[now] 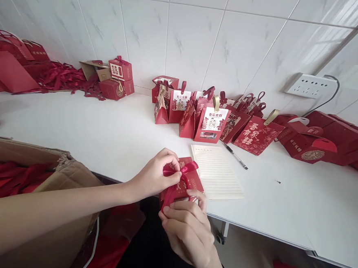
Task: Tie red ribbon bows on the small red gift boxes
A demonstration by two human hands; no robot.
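A small red gift box sits at the near edge of the white table, with a red satin ribbon tied over its top. My left hand pinches the ribbon's loop at the box's left side. Just below the box, my right hand has its fingers closed on the ribbon's hanging tail. A lined notepad lies right of the box, touching it.
Several finished red gift boxes stand behind the notepad, a pen beside them. More red boxes lie at right, red bags and ribbons at far left. A cardboard carton with red items is near left. A power strip hangs on the tiled wall.
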